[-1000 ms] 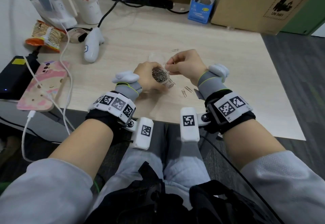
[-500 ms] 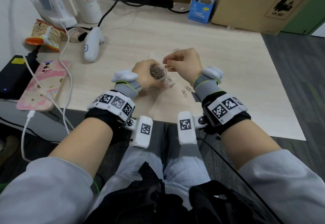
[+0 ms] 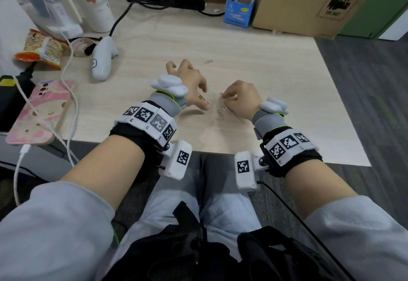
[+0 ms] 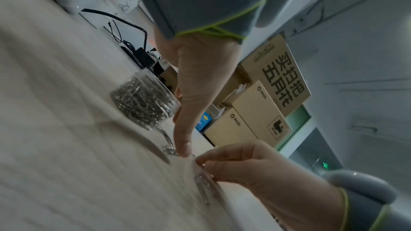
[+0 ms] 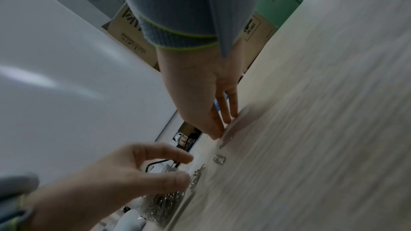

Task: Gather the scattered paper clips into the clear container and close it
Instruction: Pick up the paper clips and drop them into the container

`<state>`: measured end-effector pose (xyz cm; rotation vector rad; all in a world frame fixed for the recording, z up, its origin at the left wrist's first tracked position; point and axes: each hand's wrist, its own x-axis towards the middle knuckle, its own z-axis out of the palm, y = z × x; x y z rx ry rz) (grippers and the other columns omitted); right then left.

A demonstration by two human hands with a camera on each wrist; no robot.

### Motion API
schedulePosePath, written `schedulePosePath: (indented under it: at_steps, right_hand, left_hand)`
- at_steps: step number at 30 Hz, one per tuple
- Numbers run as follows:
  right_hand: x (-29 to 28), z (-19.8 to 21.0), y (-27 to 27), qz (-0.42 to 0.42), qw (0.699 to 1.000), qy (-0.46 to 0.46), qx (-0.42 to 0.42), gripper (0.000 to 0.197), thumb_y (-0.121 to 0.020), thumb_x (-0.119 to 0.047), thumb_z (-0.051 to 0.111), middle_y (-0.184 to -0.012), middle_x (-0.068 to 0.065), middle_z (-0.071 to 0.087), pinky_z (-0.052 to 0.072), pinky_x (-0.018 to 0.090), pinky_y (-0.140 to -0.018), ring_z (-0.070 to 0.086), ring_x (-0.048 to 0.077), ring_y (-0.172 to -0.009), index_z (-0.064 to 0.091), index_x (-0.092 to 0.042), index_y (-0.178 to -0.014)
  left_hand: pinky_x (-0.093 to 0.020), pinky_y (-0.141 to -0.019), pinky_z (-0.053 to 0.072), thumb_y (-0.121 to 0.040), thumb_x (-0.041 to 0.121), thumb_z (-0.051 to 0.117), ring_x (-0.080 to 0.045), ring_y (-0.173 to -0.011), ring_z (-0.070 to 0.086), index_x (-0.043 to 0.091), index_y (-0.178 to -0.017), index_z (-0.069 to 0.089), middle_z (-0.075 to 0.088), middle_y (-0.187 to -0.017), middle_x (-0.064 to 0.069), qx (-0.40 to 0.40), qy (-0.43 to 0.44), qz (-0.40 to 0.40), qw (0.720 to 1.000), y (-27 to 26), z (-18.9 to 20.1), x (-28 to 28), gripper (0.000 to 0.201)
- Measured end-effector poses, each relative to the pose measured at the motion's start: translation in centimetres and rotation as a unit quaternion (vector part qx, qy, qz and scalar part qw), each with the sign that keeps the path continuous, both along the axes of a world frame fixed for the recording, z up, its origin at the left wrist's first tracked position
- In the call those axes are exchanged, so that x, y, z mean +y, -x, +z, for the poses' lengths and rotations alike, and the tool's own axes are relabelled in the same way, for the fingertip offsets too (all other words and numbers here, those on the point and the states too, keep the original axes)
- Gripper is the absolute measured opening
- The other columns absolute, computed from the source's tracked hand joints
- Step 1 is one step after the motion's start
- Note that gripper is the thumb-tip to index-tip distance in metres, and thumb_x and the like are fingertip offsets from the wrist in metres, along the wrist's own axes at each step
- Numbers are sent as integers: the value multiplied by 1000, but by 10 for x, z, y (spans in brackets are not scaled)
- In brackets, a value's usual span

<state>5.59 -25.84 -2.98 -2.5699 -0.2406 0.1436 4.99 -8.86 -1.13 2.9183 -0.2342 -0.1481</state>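
Head view | step: loose paper clips (image 3: 220,115) being picked off desk (image 3: 265,71) | left hand (image 3: 192,84) grip spread, nothing held; right hand (image 3: 240,97) grip pinching a clip | next: clips to be dropped into open clear container (image 4: 144,101), then lidded.

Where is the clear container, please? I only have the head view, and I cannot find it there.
Observer: The left wrist view shows the clear container standing on the table beside the left hand, packed with clips.
Operator: Is the left hand gripping it?
Observer: No; there its thumb tip is down on the table by loose clips.
Operator: And the right hand?
Observer: The right wrist view shows the right hand with fingertips on the table beside a loose clip; a pinch I cannot confirm.
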Motion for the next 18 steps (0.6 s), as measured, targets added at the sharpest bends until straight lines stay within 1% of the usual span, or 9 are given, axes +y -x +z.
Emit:
schedulePosePath:
  at_steps: [3,4,6,9,11,12,15,16,18]
  right_hand:
    - [-4,0,5,26,1000,-6,-2,17,-76,-19,66,-94,7,68,52,33,-82,64,24,-92,75,-9,-87]
    - [-5,1,8,25,1000,-8,1,18,-73,-23,69,-90,4,67,53,33,-81,64,22,-90,75,-10,-85]
    - [-6,2,10,21,1000,-10,5,25,-66,-28,76,-89,1,66,53,32,-80,63,18,-87,73,-13,-86]
    - [-5,0,12,28,1000,-1,0,35,-63,-31,80,-88,-2,63,50,27,-76,58,14,-83,70,-14,-92]
    - [-4,-4,12,21,1000,-6,-3,38,-64,-30,81,-86,-3,62,48,26,-73,56,13,-79,69,-13,-95]
    - [-4,-5,12,10,1000,-16,1,38,-64,-29,81,-85,-2,62,49,27,-74,56,13,-78,68,-12,-95]
    - [-5,-6,9,-20,999,-28,16,32,-67,-22,81,-84,2,66,52,30,-78,58,15,-79,69,-9,-94]
    - [-6,-5,8,-23,999,-25,21,30,-68,-21,80,-84,3,67,51,28,-77,58,15,-79,70,-8,-93]
    - [-7,-3,6,-23,999,-18,32,23,-71,-18,77,-82,5,66,48,24,-72,58,15,-77,70,-7,-90]
  left_hand:
    - [-48,-97,18,-53,52,75,-24,-121,34,29,-84,69,58,-106,-3,-8,-38,-4,999,-3,-5,-4,39]
    - [-48,-98,18,-56,51,74,-23,-121,35,28,-82,69,57,-106,-4,-10,-41,-2,999,-3,-6,-5,35]
    - [-47,-100,18,-62,47,73,-22,-120,36,27,-81,69,57,-107,-5,-16,-43,-1,999,-3,-7,-6,28]
    - [-45,-100,19,-66,43,71,-24,-120,36,27,-78,69,54,-110,-6,-20,-50,-1,999,-5,-6,-7,20]
    - [-45,-99,21,-69,42,70,-24,-120,36,27,-77,69,54,-108,-5,-13,-62,-1,998,-7,-6,-9,17]
    - [-45,-97,21,-69,42,70,-25,-119,36,28,-75,68,55,-107,-5,-5,-67,1,998,-8,-6,-11,15]
    - [-44,-91,22,-68,43,70,-30,-115,40,29,-61,60,60,-103,-1,23,-81,4,996,-13,-9,-12,18]
    - [-43,-90,23,-68,43,70,-31,-115,40,30,-59,58,60,-102,0,30,-85,6,996,-15,-9,-13,21]
    - [-43,-91,24,-70,45,68,-32,-115,39,30,-60,57,57,-104,0,38,-95,9,995,-17,-10,-14,20]
